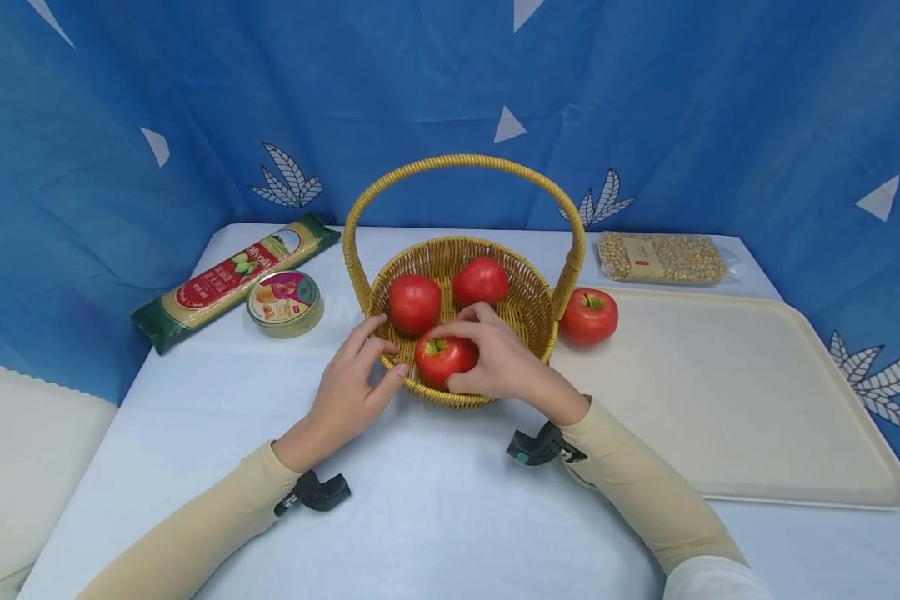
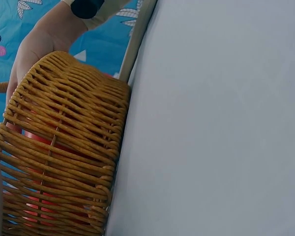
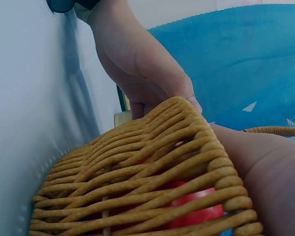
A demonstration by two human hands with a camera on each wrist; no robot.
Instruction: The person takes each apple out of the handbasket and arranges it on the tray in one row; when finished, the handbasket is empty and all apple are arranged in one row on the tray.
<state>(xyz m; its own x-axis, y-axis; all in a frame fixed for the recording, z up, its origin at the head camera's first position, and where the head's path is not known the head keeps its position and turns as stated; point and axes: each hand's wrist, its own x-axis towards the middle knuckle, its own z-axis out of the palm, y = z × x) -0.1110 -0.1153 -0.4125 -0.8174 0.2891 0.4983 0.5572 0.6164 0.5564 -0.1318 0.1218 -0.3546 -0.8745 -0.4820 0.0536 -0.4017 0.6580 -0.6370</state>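
Note:
A wicker basket [image 1: 457,400] with a tall arched handle stands upright in the middle of the head view. My right hand [image 1: 495,354] reaches over its near right rim and grips a red apple [image 1: 437,360] low inside. Two more apples lie behind that one, a left apple [image 1: 414,304] and a right apple [image 1: 482,282]. At the near left rim, my left hand [image 1: 352,379] holds the basket's edge between thumb and bent fingers. Outside the basket, a fourth apple [image 1: 588,317] rests by the tray's corner. Both wrist views show mostly wicker wall, with red behind its gaps.
A cream tray [image 1: 735,400] covers the table's right side, with a bag of pale beans or grains [image 1: 663,258] behind it. To the left lie a pasta packet [image 1: 228,279] and a round tin [image 1: 285,304]. Blue cloth [image 1: 435,100] hangs behind the table.

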